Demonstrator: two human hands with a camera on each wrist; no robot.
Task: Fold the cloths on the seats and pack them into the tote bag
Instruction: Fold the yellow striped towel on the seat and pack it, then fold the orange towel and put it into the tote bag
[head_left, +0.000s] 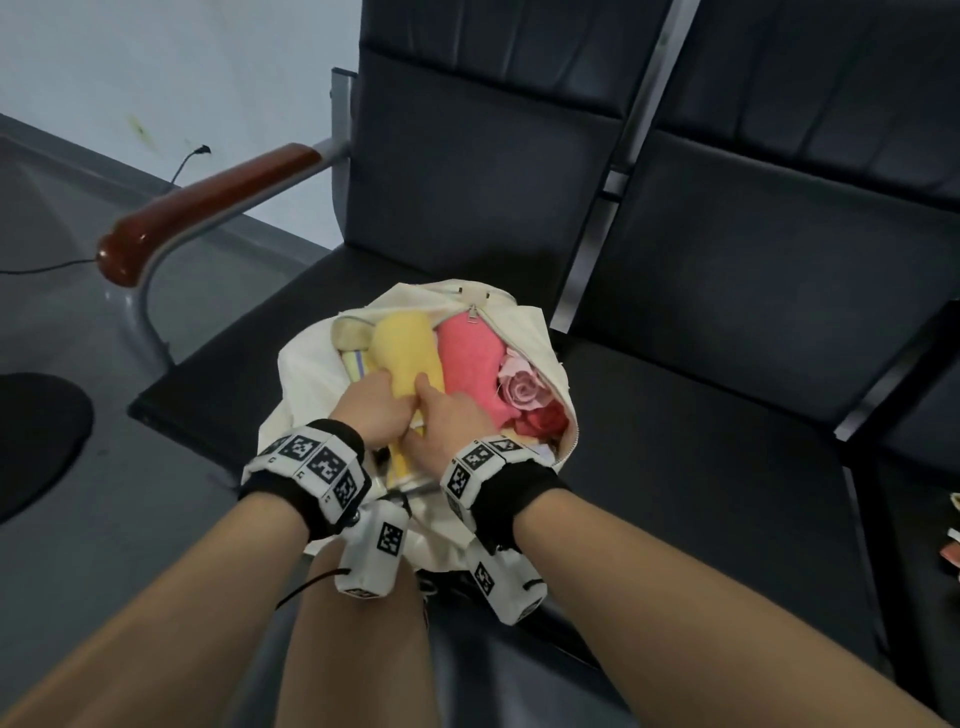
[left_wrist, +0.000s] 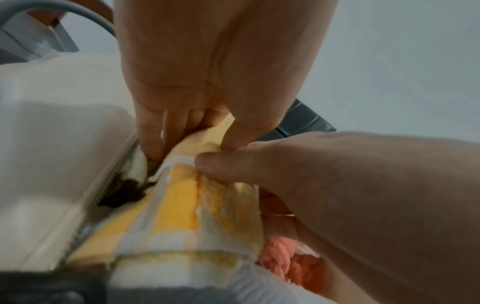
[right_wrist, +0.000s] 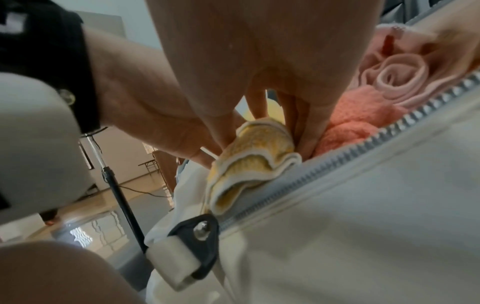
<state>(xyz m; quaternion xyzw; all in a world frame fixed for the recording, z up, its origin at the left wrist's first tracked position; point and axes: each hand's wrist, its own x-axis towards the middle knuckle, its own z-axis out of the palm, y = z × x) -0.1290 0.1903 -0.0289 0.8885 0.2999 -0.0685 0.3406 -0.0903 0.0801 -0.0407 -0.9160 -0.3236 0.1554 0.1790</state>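
Note:
A cream tote bag (head_left: 301, 374) with an unzipped top stands on the left black seat (head_left: 249, 338). Inside lie a folded yellow cloth (head_left: 402, 348), a coral pink cloth (head_left: 467, 358), a pale pink rolled cloth (head_left: 522, 389) and a red one (head_left: 545, 421). My left hand (head_left: 376, 405) and right hand (head_left: 447, 410) both grip the near end of the yellow cloth (left_wrist: 182, 197) inside the bag's mouth. In the left wrist view fingers (left_wrist: 153, 133) go down beside the cloth while the thumb presses its top. In the right wrist view fingers (right_wrist: 309, 131) pinch the yellow cloth (right_wrist: 259, 152) beside the coral cloth (right_wrist: 348, 123), near the zipper (right_wrist: 363, 148).
A wooden armrest (head_left: 208, 202) on a metal frame runs left of the seat. A second black seat (head_left: 727, 364) lies to the right, with small objects (head_left: 953, 540) at the frame's right edge. A cable (head_left: 52, 267) lies on the grey floor.

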